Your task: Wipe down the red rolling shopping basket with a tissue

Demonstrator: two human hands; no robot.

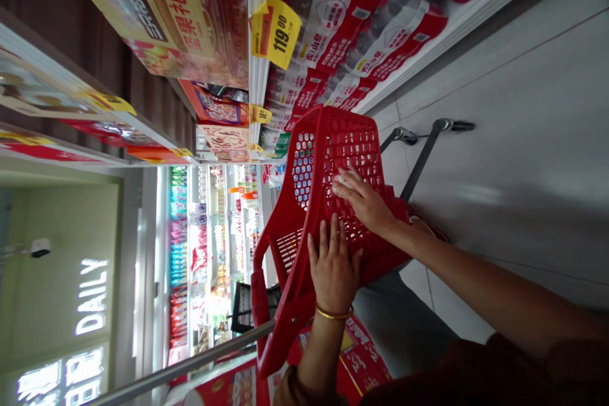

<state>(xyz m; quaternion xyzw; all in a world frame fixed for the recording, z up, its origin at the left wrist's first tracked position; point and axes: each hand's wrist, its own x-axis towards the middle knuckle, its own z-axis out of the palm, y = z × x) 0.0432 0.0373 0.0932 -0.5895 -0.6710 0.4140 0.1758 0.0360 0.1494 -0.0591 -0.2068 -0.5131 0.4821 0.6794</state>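
Red plastic shopping cart (pixel 316 184) sits beneath the left grip (pixel 333 269) and right grip (pixel 365 203), both unclenched, laid flat across its side; red-labelled bottles (pixel 345 25) line up beyond them.

Bottom shelf (pixel 476 9) is packed with bottles (pixel 328 19) in red-and-white labels, and a big yellowish gift box (pixel 190 19) sits one shelf up, yellow 119.00 price tag (pixel 276 32) on the edge. Brightly lit racks (pixel 209 228) further back, glowing DAILY sign (pixel 92 297) up high, grey tile floor (pixel 523 108).
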